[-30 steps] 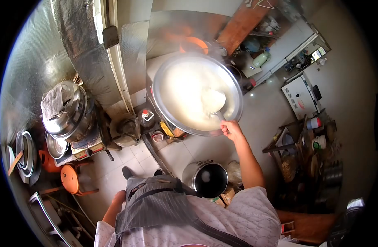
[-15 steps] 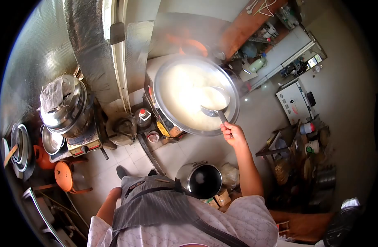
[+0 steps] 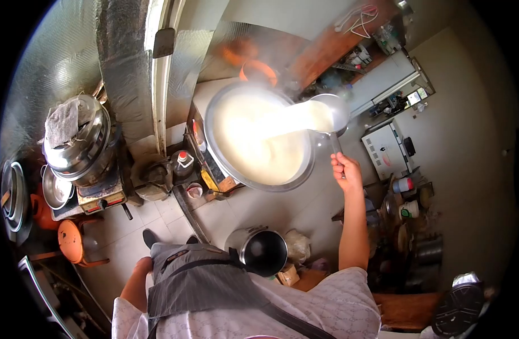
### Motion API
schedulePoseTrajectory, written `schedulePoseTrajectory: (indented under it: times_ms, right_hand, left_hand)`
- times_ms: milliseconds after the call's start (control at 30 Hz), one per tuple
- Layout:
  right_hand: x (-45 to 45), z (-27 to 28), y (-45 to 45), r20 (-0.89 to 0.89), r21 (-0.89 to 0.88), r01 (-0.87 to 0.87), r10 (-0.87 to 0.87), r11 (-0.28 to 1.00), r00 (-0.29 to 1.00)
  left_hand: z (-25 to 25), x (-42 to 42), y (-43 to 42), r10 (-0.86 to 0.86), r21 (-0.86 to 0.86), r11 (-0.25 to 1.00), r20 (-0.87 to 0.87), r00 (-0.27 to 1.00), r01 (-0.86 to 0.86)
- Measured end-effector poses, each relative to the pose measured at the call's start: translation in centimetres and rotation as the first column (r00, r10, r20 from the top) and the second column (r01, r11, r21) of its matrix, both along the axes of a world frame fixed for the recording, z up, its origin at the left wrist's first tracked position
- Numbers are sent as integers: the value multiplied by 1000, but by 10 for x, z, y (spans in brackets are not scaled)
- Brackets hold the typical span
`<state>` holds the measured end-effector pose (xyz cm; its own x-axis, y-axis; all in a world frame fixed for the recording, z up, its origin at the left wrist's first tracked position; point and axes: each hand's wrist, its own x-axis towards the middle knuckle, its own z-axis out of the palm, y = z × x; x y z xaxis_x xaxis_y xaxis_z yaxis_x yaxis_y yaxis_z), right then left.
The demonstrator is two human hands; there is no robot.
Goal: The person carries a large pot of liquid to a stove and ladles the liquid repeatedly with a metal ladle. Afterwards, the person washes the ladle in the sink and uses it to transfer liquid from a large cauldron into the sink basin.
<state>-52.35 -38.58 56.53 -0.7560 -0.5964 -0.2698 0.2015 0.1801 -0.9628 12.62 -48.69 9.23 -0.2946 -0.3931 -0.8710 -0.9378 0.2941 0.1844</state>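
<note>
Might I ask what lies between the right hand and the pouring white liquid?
The metal ladle, as the head view shows: the right hand grips its handle, and the white liquid spills from its bowl.

The head-worn camera looks forward and steeply down over apron and basin.

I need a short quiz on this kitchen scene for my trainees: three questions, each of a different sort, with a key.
1. Which of the person's hands holds the ladle?
2. True or false: the grey cloth lies on the floor.
3. Where does the pale liquid pour? A) the red-capped bottle; B) the big metal bowl; C) the tall pot on the floor.

Key:
1. The right hand.
2. False; it is draped over the shiny pot at the left.
3. B.
</note>
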Motion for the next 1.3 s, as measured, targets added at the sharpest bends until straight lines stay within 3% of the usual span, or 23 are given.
schedulePoseTrajectory:
  times_ms: [167, 333, 433, 633, 767, 867, 967, 1100, 1133, 1233, 1300]
  right_hand:
    - [-6, 43, -12, -150, 4, 56, -55, 998, 987]
    - [-16, 63, -28, -268, -13, 77, -77, 997, 960]
    - [-21, 62, -39, -355, 6, 97, -89, 995, 931]
    - [-36, 29, -56, -501, 86, 127, -67, 988, 863]
    - [-28, 1, -65, -605, 194, 141, 6, 971, 796]
    - [-35, -26, -64, -653, 310, 162, 86, 937, 753]
    - [-51, -68, -61, -888, 342, 171, 258, 924, 380]
    - [-25, -84, -58, -845, 504, 218, 426, 836, 322]
    - [-21, -89, -56, -844, 504, 215, 425, 836, 326]
    - [-13, -101, -51, -728, 680, 312, 561, 664, 394]
    - [-15, -112, -45, -715, 698, 328, 589, 636, 377]
  left_hand:
    - [-11, 5, -1, -47, -11, 999, 11, 999, 48]
    - [-2, 5, -1, 15, -18, 1000, -47, 999, -16]
    - [21, 0, 1, 102, -19, 995, -33, 994, -103]
    - [8, 6, 6, 81, -22, 996, -33, 996, -81]
    - [-14, 15, 12, 43, -27, 999, -25, 999, -44]
    - [1, 12, 15, 87, -15, 996, -55, 995, -88]
    - [33, 4, 14, 206, 8, 978, -35, 978, -206]
    - [25, 3, 15, 113, 7, 994, -40, 993, -112]
    - [25, 2, 15, 78, -1, 997, -42, 996, -78]
    - [30, 3, 19, 58, -53, 997, -50, 997, -60]
    - [30, 1, 19, 74, -43, 996, -43, 996, -76]
